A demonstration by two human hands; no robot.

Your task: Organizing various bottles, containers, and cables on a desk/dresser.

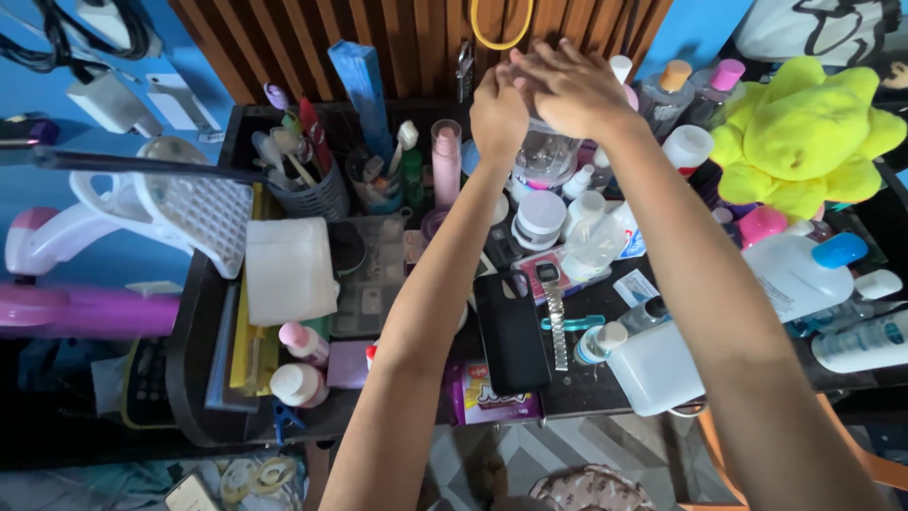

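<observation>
From the head camera, you are reaching both arms out over a crowded black shelf [203,312] set against a brown slatted wall [416,43]. Your left hand [498,112] is sitting against the left side of a clear plastic jar [546,151] at the back of the shelf, fingers together and curled around its top. Your right hand [572,87] is lying over the top of the same jar, fingers close together and pressing down on it — the lid itself is hidden under your palms, so I cannot tell how it is sitting. The two hands are touching each other above the jar.

The jar is standing upright near the back edge, just behind a round white tub [541,216] and a small clear bottle [594,248]. To its left a tall pink tube [445,166] is standing upright, and farther left a dark mesh cup [312,194] is holding brushes and pens. To the right a yellow plush toy [804,137] is resting on the bottles.

Nearer to you, between your forearms, a black phone [512,331] is lying flat with a metal wristwatch [554,317] just beside it. A large white bottle with a blue cap [799,270] is lying on its side under your right forearm — well apart from the jar. A folded white cloth [288,270] is lying on the left part of the shelf.
</observation>
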